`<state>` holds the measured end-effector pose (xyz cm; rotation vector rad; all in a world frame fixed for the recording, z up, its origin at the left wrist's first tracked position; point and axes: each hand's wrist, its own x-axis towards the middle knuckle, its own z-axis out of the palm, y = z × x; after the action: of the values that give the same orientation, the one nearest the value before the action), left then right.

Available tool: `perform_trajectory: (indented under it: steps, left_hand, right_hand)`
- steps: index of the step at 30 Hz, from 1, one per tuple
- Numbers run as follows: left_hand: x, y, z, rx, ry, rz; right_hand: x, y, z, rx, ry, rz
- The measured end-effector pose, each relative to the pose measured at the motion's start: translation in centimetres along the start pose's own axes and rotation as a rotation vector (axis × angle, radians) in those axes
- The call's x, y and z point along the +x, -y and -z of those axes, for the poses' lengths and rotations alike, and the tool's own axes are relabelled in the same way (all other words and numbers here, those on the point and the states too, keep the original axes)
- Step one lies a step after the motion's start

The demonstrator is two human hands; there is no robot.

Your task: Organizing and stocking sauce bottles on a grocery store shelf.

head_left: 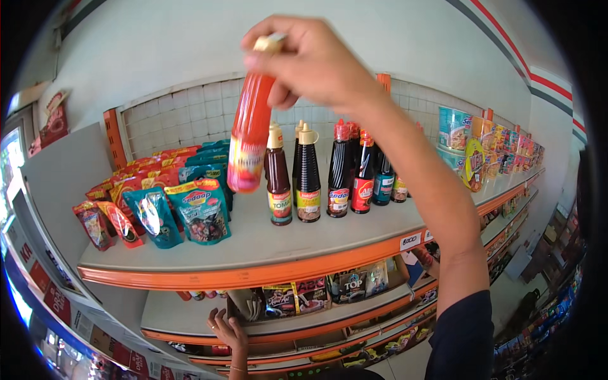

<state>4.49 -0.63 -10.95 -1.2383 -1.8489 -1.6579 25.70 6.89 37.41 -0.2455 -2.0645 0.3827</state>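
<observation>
My right hand (308, 61) grips a red sauce bottle (251, 114) by its neck, just under the cream cap. The bottle hangs slightly tilted above the top shelf (256, 247), its label blurred. Behind and right of it stands a dark red tomato sauce bottle (279, 175) with a cream cap. Beside that is a black sauce bottle (308, 175) with a cream looped cap. Lower down, my left hand (228, 330) rests at the orange front edge of the second shelf (185, 316), fingers apart and holding nothing. A ring is on one finger.
Left of the bottles stand rows of teal pouches (202, 213) and red pouches (128, 190). Red-capped dark bottles (339, 166) stand further right, partly behind my forearm. Cup noodles (456, 133) line the far right. Below, coffee packs (311, 297) sit in boxes.
</observation>
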Motion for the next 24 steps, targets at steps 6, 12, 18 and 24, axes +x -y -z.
perform_trajectory:
  steps: [6, 12, 18, 24]
  left_hand:
    - [0.1, -0.1, 0.1, -0.022, 0.019, -0.027]
    - [0.0, 0.3, 0.6, -0.049, 0.056, -0.022]
    - [0.3, 0.3, 1.0, -0.065, 0.129, -0.038]
    - [0.5, 0.7, 0.8, -0.076, 0.168, -0.076]
  right_hand:
    - [-1.3, -2.7, -6.2, -0.275, 0.189, 0.006]
    - [-0.9, -4.0, -8.5, -0.353, 0.3, -0.17]
    - [-0.1, -3.9, -8.7, -0.342, 0.3, -0.424]
    - [0.6, -5.2, -8.4, -0.39, 0.338, -0.45]
